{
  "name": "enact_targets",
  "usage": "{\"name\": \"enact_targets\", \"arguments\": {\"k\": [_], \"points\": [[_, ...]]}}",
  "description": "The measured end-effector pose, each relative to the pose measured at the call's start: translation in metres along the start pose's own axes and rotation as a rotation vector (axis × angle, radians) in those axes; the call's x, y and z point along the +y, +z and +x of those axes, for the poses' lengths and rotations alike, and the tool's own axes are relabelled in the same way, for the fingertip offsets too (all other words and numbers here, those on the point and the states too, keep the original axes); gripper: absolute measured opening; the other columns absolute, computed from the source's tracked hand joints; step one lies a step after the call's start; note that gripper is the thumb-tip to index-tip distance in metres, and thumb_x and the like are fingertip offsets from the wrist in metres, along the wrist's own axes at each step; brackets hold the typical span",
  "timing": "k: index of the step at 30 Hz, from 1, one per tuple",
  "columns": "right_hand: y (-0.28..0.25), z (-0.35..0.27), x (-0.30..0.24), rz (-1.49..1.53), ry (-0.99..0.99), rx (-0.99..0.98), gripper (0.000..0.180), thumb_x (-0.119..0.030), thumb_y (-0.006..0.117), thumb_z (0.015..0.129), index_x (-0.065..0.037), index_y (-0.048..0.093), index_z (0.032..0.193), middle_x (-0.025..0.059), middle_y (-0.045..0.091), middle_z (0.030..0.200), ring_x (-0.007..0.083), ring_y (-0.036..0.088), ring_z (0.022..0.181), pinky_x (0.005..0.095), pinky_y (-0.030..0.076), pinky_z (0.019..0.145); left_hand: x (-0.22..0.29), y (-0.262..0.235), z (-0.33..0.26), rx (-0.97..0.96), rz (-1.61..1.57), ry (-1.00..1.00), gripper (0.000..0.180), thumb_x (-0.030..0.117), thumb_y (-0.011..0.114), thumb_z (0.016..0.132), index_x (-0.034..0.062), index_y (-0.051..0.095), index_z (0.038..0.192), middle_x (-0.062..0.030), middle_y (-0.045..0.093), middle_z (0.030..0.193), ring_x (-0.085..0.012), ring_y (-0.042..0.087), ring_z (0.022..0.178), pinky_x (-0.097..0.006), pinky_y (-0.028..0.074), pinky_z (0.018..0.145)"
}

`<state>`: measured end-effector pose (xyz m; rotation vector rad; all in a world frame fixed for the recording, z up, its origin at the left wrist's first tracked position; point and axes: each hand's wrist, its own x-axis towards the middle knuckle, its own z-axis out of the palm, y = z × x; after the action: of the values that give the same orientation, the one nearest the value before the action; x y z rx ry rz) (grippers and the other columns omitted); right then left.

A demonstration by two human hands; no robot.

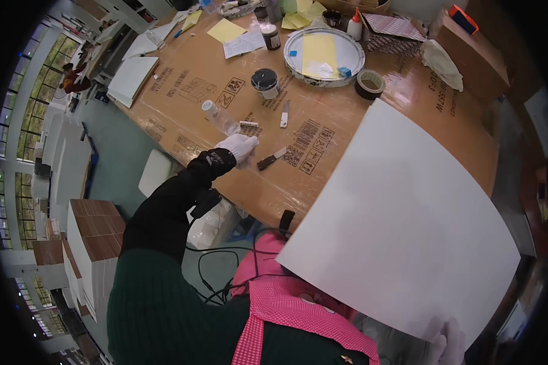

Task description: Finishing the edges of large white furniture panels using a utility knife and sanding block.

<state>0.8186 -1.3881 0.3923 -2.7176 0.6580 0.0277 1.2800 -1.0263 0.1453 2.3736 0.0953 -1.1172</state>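
My left hand (238, 148), in a white glove, is over the near left part of the brown-covered table. Its fingers are curled in, and what they hold, if anything, is hidden. Just beyond it a clear plastic bottle (226, 123) with a white cap lies tilted, and to its right lies a small dark-handled scraper or knife (271, 159). At the lower right my right hand (447, 342), pale and blurred, grips the near edge of a large white sheet (402, 225). The sheet rests over the table's right side and overhangs its front edge.
A white-handled knife (284, 114), a dark-lidded jar (266, 83), a tape roll (370, 84) and a round white tray (292, 52) stand on the table (182, 115). Black cables (210, 274) hang by my lap. Stacked boards (97, 237) stand left; a person (73, 79) is far off.
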Motion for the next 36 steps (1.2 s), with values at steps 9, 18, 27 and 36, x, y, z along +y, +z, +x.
{"name": "enact_targets", "arguments": {"k": [9,18,27,36], "points": [[0.037,-0.001,-0.139,-0.125,-0.152,0.058,0.027,-0.016,0.055,0.095,0.003,0.066,0.111,0.0187,0.069,0.101,0.0344,0.066,0.087,0.0408,0.052,0.077,0.011,0.030,0.053,0.208,0.628,0.492,0.034,0.037,0.059,0.082,0.0066,0.067,0.095,-0.0200,0.067,0.091,-0.0353,0.065,0.087,-0.043,0.052,0.080],[0.085,0.004,-0.172,-0.046,-0.184,0.276,0.026,-0.017,0.062,0.086,0.002,0.064,0.104,0.0101,0.067,0.087,0.0228,0.064,0.069,0.0326,0.050,0.059,-0.005,0.033,0.038,0.152,0.498,0.425,0.030,0.035,0.065,0.075,0.0070,0.070,0.086,-0.0197,0.068,0.081,-0.0379,0.067,0.083,-0.044,0.053,0.076],[0.082,0.083,-0.235,0.264,0.209,0.433,0.042,-0.013,0.067,0.082,0.000,0.059,0.121,0.0149,0.064,0.093,0.0298,0.064,0.078,0.0355,0.052,0.067,0.116,-0.014,-0.208,-0.548,-0.531,0.875,0.015,0.011,0.059,0.093,-0.0029,0.063,0.093,-0.0082,0.068,0.073,-0.0098,0.067,0.065,-0.023,0.053,0.058],[0.098,0.054,-0.186,0.544,0.050,0.281,0.030,-0.008,0.060,0.084,0.001,0.062,0.113,0.0089,0.064,0.093,0.0203,0.063,0.084,0.0313,0.050,0.071,0.114,0.046,-0.219,-0.330,-0.001,1.561,0.013,0.005,0.061,0.086,0.0028,0.067,0.097,-0.0140,0.068,0.088,-0.0211,0.069,0.081,-0.031,0.054,0.065]]}}
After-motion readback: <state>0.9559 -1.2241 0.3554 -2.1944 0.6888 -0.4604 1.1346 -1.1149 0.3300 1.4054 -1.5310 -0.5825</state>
